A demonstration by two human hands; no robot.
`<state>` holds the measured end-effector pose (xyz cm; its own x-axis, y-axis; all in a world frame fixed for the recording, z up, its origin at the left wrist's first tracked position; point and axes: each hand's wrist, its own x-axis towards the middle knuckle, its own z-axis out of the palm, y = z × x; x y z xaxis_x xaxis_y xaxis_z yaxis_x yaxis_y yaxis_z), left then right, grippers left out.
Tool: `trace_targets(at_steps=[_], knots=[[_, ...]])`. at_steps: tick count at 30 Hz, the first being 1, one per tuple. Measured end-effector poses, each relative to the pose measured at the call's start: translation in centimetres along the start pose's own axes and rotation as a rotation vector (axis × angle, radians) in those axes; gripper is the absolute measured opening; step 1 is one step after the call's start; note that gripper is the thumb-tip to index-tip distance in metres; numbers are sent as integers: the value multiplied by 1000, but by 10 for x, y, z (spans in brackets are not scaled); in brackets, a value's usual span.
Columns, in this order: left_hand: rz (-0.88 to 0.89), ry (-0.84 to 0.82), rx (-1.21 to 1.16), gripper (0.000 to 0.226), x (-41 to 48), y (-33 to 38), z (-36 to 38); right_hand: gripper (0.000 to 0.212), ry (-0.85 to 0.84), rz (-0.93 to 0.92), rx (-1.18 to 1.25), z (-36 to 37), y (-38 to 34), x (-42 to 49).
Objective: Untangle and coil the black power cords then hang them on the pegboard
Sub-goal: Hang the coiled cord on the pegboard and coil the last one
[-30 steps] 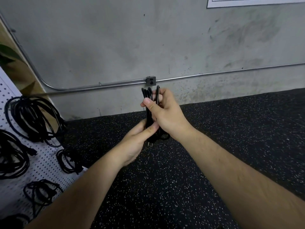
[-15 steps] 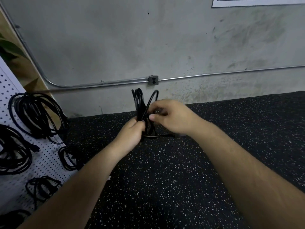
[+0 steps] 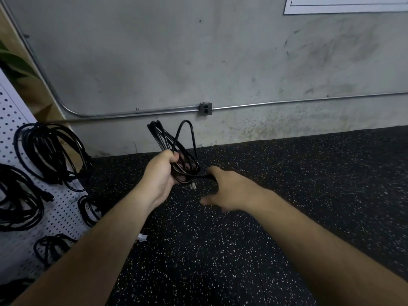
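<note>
My left hand (image 3: 162, 173) now clenches the coiled black rubber power cord (image 3: 164, 138) alone, above the floor; my right hand (image 3: 231, 191) has slid out along its loose tail, blurred; pinching or not, I cannot tell; probably binding before the white perforated pegboard (image 3: 64, 208).

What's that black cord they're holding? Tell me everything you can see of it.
The black cord is a thin, rubbery-looking power lead gathered into long loops that stand up, leaning left, one loop springing wider. The left hand grips the bundle low down; one strand runs sideways to the right hand, which seems to pinch it. Its plug, metal prongs showing, hangs beneath.
</note>
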<state>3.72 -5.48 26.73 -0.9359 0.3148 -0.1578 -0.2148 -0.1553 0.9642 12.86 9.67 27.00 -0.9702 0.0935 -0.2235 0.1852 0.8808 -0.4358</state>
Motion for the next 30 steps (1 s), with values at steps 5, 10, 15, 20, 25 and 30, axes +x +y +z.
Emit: trace_targets(at_steps=[5,10,15,20,25,30], knots=[[23,-47,143,22,-5,1,-3,20,184,-32,95,-1,14,13],[-7,13,274,24,-2,2,-7,22,322,-247,-112,-11,13,5],[-84,60,157,24,-1,6,-11,38,280,-344,-199,-12,9,0],[96,31,603,22,-7,6,-13,37,540,-486,-297,-12,2,-6],[80,-215,829,26,-23,4,-16,32,473,-391,-246,-12,-5,-7],[121,-243,1054,23,-32,11,-23,59,618,-505,-362,6,-15,-7]])
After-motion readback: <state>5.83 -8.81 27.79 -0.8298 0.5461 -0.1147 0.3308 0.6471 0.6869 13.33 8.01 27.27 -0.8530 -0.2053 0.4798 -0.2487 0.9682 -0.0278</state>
